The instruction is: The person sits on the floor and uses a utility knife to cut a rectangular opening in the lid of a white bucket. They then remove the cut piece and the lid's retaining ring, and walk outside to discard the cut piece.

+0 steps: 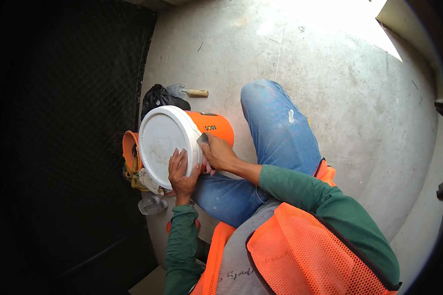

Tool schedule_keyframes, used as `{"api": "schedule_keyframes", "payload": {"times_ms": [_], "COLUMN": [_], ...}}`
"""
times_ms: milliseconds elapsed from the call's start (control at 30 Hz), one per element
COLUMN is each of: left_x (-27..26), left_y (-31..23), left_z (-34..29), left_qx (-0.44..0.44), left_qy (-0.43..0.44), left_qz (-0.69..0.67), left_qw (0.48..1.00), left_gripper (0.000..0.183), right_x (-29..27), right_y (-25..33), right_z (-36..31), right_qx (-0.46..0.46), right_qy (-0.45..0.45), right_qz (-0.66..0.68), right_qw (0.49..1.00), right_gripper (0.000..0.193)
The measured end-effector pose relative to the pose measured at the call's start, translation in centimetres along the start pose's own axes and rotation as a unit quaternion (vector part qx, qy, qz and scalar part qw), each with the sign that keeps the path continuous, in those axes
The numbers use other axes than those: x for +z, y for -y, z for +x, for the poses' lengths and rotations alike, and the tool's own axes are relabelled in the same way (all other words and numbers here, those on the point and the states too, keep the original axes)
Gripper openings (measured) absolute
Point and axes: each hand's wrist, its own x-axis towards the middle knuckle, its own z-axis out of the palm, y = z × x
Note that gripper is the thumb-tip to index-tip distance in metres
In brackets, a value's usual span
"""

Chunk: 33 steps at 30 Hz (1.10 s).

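Observation:
An orange bucket [224, 129] lies tipped on its side on the floor, its round white lid [158, 135] facing left. My left hand [182, 173] rests on the lid near its lower edge, fingers stretched out and thumb toward the rim. My right hand [218, 153] is closed on a putty knife [202, 139], its grey metal blade against the lid's rim where it meets the bucket. The handle is mostly hidden in my fingers. I sit with the bucket beside my bent legs [275, 125].
Behind the bucket are a black plastic bag [160, 98] and a tool with a wooden handle [197, 93]. To its left lie an orange container [130, 146], a whitish rag [149, 181] and a clear plastic container [152, 204]. Dark netting [83, 88] borders the concrete floor [349, 98].

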Motion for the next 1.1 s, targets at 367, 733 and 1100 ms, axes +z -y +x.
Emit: {"api": "schedule_keyframes", "payload": {"times_ms": [367, 733, 1100], "left_x": [-1.0, -0.8, -0.9], "left_y": [-0.6, -0.2, 0.1], "left_z": [0.7, 0.6, 0.7], "left_qx": [-0.013, 0.002, -0.023], "left_qy": [0.014, 0.003, -0.001], "left_qz": [-0.038, -0.038, -0.086], "left_qw": [0.999, 0.999, 0.996], "left_gripper": [0.043, 0.039, 0.041], "right_x": [-3.4, -3.0, -2.2], "right_y": [-3.5, -1.5, -3.5], "right_z": [3.3, 1.0, 0.2], "right_qx": [0.16, 0.059, 0.107], "right_qy": [0.184, 0.153, 0.173], "right_qz": [0.321, 0.077, 0.233], "right_qw": [0.915, 0.983, 0.951], "right_gripper": [0.027, 0.032, 0.024]}}
